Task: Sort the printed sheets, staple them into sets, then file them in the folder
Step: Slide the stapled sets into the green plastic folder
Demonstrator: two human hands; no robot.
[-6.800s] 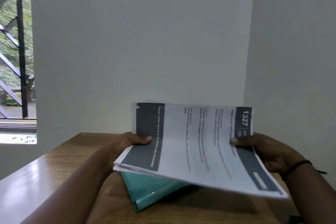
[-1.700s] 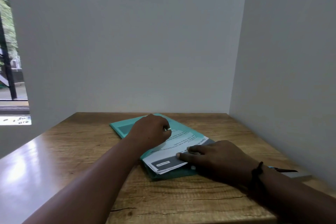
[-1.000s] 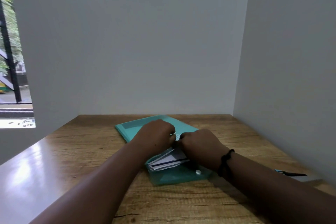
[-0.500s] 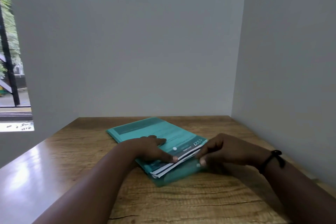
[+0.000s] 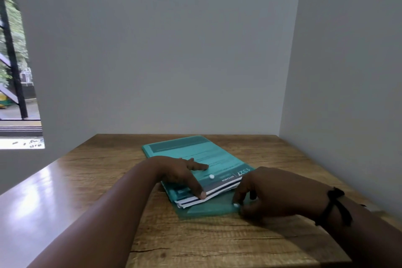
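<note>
Head cam: sheets [image 5: 219,191] read "1327 KITCHEN", inside teal folder [image 5: 187,150], long axis far-left to near-right. Left hand [image 5: 182,173] flat, fingers apart; right hand [image 5: 272,193] pinches flap [image 5: 208,208].

Both forearms bare, no sleeves in view. Left hand [image 5: 180,172]: no rings, no watch, wrist bare. Right hand [image 5: 280,191]: thin black cord bracelet [image 5: 332,206] round the wrist, knotted on top w/ loose ends hanging down the far side; looks like string or thread, material unclear. Nails short, pale at the tips on both hands. Nothing else worn that shows.
</note>
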